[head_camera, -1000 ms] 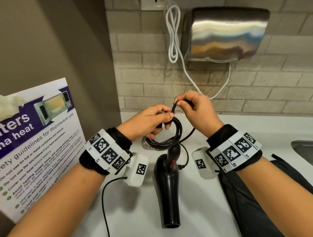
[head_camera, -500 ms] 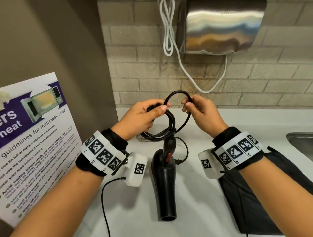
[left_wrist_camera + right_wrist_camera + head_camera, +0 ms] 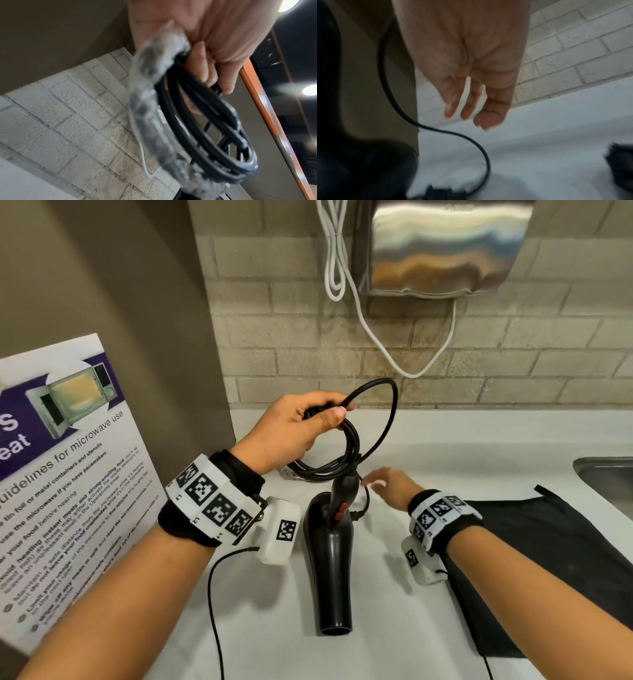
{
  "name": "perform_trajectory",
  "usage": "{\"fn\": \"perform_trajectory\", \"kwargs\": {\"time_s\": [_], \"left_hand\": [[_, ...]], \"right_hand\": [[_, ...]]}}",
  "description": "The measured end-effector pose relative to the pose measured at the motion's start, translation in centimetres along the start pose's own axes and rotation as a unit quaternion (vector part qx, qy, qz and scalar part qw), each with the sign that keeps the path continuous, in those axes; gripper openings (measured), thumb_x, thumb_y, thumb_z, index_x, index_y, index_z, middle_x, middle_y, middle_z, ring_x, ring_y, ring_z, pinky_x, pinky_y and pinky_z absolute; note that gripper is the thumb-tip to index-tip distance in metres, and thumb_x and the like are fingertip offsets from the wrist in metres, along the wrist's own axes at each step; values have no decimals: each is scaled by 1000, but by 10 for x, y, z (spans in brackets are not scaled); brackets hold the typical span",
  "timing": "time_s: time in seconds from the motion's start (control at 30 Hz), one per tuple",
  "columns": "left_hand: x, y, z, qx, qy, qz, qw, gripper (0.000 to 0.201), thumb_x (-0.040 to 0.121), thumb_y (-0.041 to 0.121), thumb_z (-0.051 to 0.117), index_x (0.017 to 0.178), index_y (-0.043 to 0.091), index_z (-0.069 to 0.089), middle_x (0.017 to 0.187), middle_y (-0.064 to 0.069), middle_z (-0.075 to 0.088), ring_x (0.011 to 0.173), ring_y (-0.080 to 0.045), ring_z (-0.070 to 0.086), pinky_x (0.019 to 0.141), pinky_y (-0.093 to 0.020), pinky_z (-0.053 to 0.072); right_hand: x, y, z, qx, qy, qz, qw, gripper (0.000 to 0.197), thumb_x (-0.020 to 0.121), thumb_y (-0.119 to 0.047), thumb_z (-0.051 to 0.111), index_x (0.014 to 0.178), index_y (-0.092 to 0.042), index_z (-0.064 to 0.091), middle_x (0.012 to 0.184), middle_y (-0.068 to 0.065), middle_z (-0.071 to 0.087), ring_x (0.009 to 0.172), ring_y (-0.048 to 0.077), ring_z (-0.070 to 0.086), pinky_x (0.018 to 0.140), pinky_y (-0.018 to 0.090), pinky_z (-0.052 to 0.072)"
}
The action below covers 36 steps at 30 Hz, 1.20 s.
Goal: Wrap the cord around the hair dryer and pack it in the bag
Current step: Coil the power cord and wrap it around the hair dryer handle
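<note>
A black hair dryer lies on the white counter, nozzle toward me, its handle pointing to the back wall. Its black cord is gathered into several loops above the handle, and my left hand grips the top of that coil between thumb and fingers. In the left wrist view the coil hangs from the curled fingers, with crinkled clear plastic beside it. My right hand hovers low beside the handle, fingers relaxed and holding nothing; a loose strand of cord runs under it. A black bag lies flat at the right.
A microwave guidelines poster leans against the brown wall on the left. A steel wall unit with a white cable hangs on the brick wall. A sink edge shows at far right. The counter stretches toward me.
My right hand has let go of the cord loop and dropped down toward the dryer handle. The left hand keeps its grip on the coil, with one wide loop now standing free.
</note>
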<state>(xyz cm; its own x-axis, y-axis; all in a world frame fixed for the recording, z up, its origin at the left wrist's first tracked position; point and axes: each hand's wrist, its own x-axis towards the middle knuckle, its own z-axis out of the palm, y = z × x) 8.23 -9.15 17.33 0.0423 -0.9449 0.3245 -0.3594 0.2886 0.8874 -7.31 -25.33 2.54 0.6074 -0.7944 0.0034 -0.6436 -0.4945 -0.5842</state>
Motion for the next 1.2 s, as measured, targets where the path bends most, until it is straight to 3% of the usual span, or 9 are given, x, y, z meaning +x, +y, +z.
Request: {"fn": "perform_trajectory", "kwargs": {"time_s": [0.07,0.2,0.4,0.5,0.7,0.83,0.93,1.1,1.2], "left_hand": [[1,2,1,0,0,2,1000,19,93,10,47,106,17,59,45,17,53,35,0,23,35,-10,21],[1,3,-1,-6,-5,4,1000,19,94,11,47,105,18,59,46,17,54,35,0,23,35,-10,21],[1,3,-8,-16,10,-5,1000,18,94,13,46,104,19,60,49,16,57,35,-1,23,34,-11,20],[2,1,-9,-24,19,-12,999,18,94,14,46,101,20,62,54,12,59,35,-3,22,33,-12,20],[8,-2,-12,-37,60,-34,997,18,95,16,46,102,13,63,70,-1,56,34,-4,23,34,-12,19],[15,-4,-14,-45,98,-36,993,17,94,18,49,100,12,63,58,11,53,33,-3,23,34,-11,19],[19,-5,-14,-41,111,-30,993,15,94,19,49,95,15,63,50,14,56,32,-3,23,33,-11,20],[22,-6,-8,-36,111,-14,993,16,94,19,48,101,12,62,53,2,38,33,-4,22,34,-12,20],[20,-4,-4,-31,98,3,995,18,94,17,49,103,9,62,52,5,37,33,-3,23,34,-13,22]], "right_hand": [[1,12,19,-119,-120,-1,986,45,90,-2,42,131,-21,49,139,9,46,125,26,46,106,31,34],[-1,15,31,-278,-218,5,936,58,90,-12,49,142,-28,29,143,11,38,129,29,40,105,38,35],[1,20,24,-411,-218,34,884,30,90,-29,50,118,-20,52,122,2,57,120,26,41,103,47,25],[-2,20,11,-372,-147,62,914,19,94,-21,39,106,-14,52,117,7,60,111,27,52,102,42,30],[-15,-11,-38,-102,103,20,989,17,96,-15,38,103,-3,48,95,20,60,83,33,54,66,32,36],[-46,-47,-51,36,332,-208,919,27,96,-20,35,102,-2,53,76,9,56,70,21,51,60,22,31],[-64,-74,-52,39,383,-341,858,34,98,-34,26,102,-9,48,78,16,62,73,15,50,65,20,39],[-68,-110,-50,-36,395,-347,850,28,94,-25,40,98,-4,58,82,11,66,78,18,54,71,23,43],[-68,-120,-44,-122,392,-326,852,27,87,-25,44,90,-6,62,70,6,64,64,26,56,53,34,49]]}}
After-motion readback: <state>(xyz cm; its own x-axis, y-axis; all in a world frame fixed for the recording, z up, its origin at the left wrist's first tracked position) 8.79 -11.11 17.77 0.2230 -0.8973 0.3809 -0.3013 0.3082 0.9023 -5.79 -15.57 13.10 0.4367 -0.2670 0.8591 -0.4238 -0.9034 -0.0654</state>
